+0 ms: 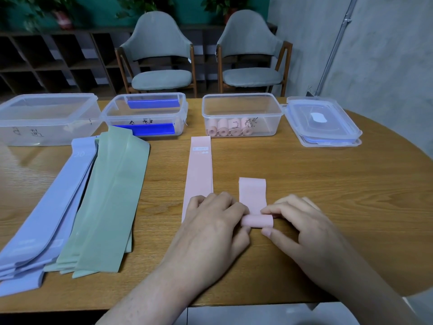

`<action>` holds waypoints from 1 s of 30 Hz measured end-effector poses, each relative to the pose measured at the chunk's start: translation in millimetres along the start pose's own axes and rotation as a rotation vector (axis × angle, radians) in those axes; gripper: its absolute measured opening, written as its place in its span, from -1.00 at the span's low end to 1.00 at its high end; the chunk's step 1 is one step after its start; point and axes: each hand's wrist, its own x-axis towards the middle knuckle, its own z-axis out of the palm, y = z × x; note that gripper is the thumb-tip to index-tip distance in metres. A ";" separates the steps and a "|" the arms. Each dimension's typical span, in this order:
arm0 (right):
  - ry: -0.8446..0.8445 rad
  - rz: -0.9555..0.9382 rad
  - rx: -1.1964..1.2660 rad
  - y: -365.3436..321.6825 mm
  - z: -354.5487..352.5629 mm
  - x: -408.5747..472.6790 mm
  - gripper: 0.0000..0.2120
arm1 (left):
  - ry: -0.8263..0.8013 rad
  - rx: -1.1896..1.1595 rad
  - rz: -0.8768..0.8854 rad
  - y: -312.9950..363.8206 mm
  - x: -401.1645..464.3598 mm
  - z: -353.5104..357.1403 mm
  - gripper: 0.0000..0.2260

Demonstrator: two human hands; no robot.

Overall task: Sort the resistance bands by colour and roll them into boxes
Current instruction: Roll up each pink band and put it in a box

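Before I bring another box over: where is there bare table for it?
Free: the wood right of the hands, below the stacked lids, and the strip between the green bands and the flat pink band. Crowded: the left side under bands and the back row of boxes.

1. Half-rolled band (253,195): pale pink
2. Flat band (199,170): pale pink, white print
3. Green bands (112,195): sage
4. Lilac bands (51,202): pale lavender
5. Middle box (145,113): clear, blue clips
6. Tabletop (328,184): wood grain, honey brown
7. Chairs (159,55): grey-green cushions
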 end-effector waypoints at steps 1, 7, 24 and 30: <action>0.000 0.003 0.003 -0.2 -0.3 0.0 -0.79 | -0.001 0.001 0.001 0.3 0.1 -0.2 -0.80; 0.005 -0.011 -0.014 0.0 0.9 0.1 -0.79 | -0.004 -0.011 -0.001 1.0 0.2 -1.9 -0.81; -0.004 0.003 -0.005 2.2 1.0 0.0 -0.76 | 0.017 -0.005 0.005 0.4 -0.3 0.1 -0.80; 0.003 -0.014 -0.019 1.0 0.3 0.0 -0.74 | 0.018 -0.016 0.001 1.1 -0.6 -0.5 -0.81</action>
